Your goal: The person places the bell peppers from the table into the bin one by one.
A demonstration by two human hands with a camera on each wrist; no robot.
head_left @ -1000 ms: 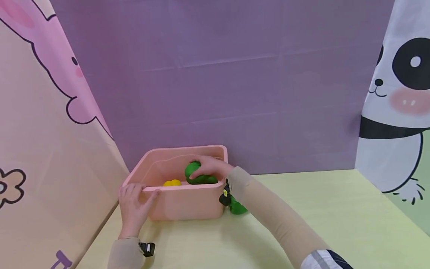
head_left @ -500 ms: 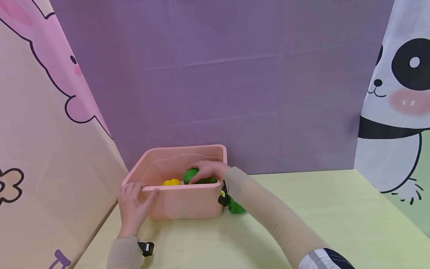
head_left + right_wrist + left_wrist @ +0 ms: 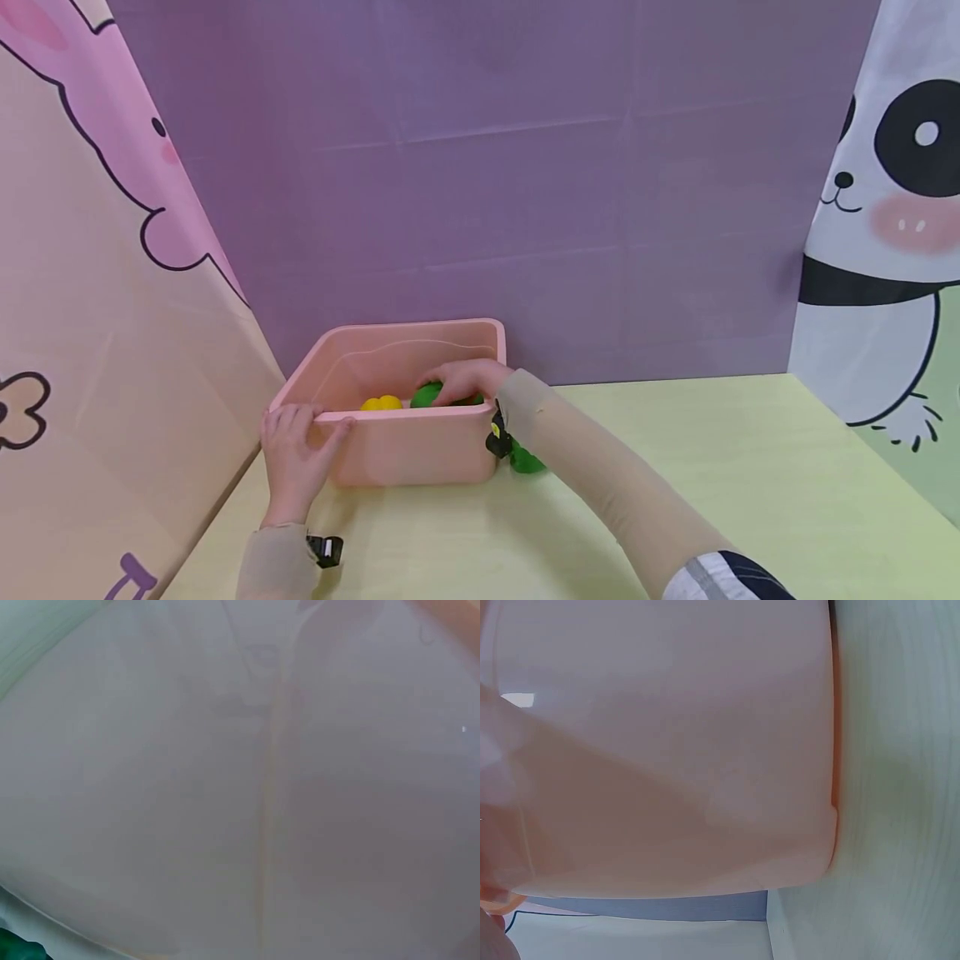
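Observation:
A pink plastic bin (image 3: 412, 450) stands at the back left of the table. My left hand (image 3: 295, 454) grips its front left corner, fingers over the rim and thumb along the front wall. Inside the bin, my right hand (image 3: 467, 380) holds a smooth green rounded thing (image 3: 425, 395) from above; the front wall hides its lower part, and its kind cannot be told. To its left, the top of a yellow lobed thing (image 3: 382, 403) shows over the rim. The bin's wall (image 3: 667, 750) fills most of the left wrist view.
Another green thing (image 3: 527, 461) lies on the table (image 3: 675, 467) just right of the bin, partly behind my right wrist. A purple cloth wall (image 3: 480, 192) rises close behind the bin. Printed panels stand at the left and right.
My right hand has lowered the green rounded thing deeper into the bin, so less of it shows above the front rim. The left hand keeps its place on the corner.

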